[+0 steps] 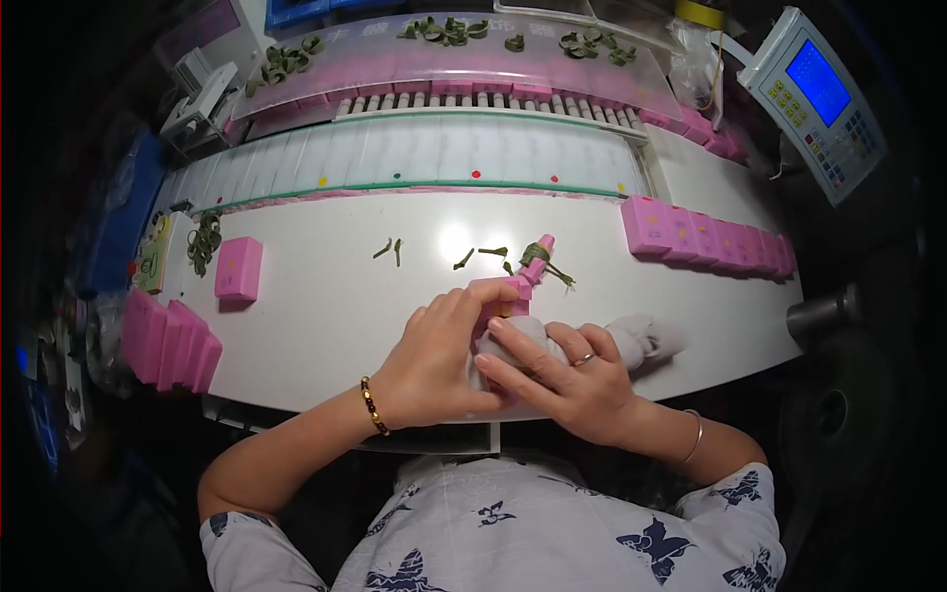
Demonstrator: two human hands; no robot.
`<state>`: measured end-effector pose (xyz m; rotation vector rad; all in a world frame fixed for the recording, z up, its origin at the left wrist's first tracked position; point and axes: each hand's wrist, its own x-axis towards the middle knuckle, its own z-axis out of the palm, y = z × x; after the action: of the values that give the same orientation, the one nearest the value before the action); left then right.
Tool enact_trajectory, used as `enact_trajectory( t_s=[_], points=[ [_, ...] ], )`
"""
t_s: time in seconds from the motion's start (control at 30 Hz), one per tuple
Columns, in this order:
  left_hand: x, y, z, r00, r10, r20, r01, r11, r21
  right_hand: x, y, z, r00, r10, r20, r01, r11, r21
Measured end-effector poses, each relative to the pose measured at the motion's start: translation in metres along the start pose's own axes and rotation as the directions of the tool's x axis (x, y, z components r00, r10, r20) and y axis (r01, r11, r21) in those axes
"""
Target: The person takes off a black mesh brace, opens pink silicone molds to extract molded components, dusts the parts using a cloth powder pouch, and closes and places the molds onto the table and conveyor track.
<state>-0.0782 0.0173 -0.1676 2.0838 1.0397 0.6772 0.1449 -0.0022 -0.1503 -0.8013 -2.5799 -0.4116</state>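
Keypad unit (pixel 817 109): I see its blue screen (pixel 819 82) lit, right of the roller track (pixel 481 102)
Pale device (pixel 201 102): I spot it left of the roller track

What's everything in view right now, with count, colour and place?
Pink piece: one, pink, at left fingers
Cloth: one, pale grey, under right hand
Wrapped piece: one, pink with green strip, beyond hands
Scraps: several, green, mid-table
Curls: many, green, far sheet and table's left
Lone block: one, pink, left
Left blocks: several, pink, left edge
Right blocks: one row, pink, right
Panel: one, whitish, green-edged, far side
Rollers: many, pale, behind panel
Keypad unit: one, white with blue screen, upper right
Table: one, white, centre
Dark edges: unclear
Shirt: one, white with dark butterflies, bottom
Left hand: one, bare, around pink piece
Right hand: one, bare, on cloth
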Motion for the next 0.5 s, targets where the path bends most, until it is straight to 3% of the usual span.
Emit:
enact_trajectory(
  t_s=[0.1, 0.17, 0.23, 0.27, 0.33, 0.37, 0.4, 0.43, 0.47, 0.5],
  points=[
    [-0.006, 0.005, -0.002, 0.996, -0.078, 0.041, 0.079, 0.997, -0.026, -0.011, 0.015, -0.019, 0.993, 0.054, 0.101, -0.063, 0.994, 0.09],
    [-0.004, 0.001, -0.001, 1.0, -0.012, -0.026, 0.011, 1.0, -0.018, -0.018, 0.031, -0.026, 0.993, 0.097, 0.066, -0.101, 0.994, 0.05],
    [-0.005, 0.002, 0.001, 0.999, -0.001, -0.039, 0.0, 0.999, -0.037, -0.024, 0.045, -0.027, 0.932, 0.358, 0.061, -0.354, 0.933, -0.067],
    [-0.008, 0.003, 0.004, 0.998, -0.007, -0.065, 0.005, 0.999, -0.033, -0.026, 0.045, -0.028, 0.931, 0.36, 0.06, -0.356, 0.932, -0.074],
    [-0.009, 0.003, 0.007, 0.996, -0.013, -0.091, 0.011, 1.0, -0.025, -0.029, 0.043, -0.025, 0.891, 0.451, 0.06, -0.413, 0.857, -0.309],
    [-0.01, 0.004, 0.008, 0.992, -0.007, -0.122, 0.002, 0.999, -0.04, -0.031, 0.038, -0.021, 0.891, 0.449, 0.061, -0.412, 0.858, -0.306],
    [-0.011, 0.005, 0.008, 0.988, -0.002, -0.152, -0.006, 0.999, -0.054, -0.032, 0.027, -0.016, 0.843, 0.534, 0.063, -0.537, 0.842, 0.047],
    [-0.011, 0.006, 0.01, 0.989, -0.004, -0.149, -0.003, 0.999, -0.051, -0.03, 0.018, -0.012, 0.788, 0.608, 0.098, -0.592, 0.705, 0.391],
    [-0.011, 0.008, 0.011, 0.983, 0.009, -0.181, -0.023, 0.997, -0.071, -0.023, 0.01, -0.008, 0.785, 0.612, 0.096, -0.595, 0.701, 0.393],
    [-0.011, 0.009, 0.011, 0.977, 0.025, -0.211, -0.045, 0.995, -0.089, -0.014, -0.001, -0.005, 0.666, 0.63, 0.401, -0.72, 0.402, 0.565]
  ],
)
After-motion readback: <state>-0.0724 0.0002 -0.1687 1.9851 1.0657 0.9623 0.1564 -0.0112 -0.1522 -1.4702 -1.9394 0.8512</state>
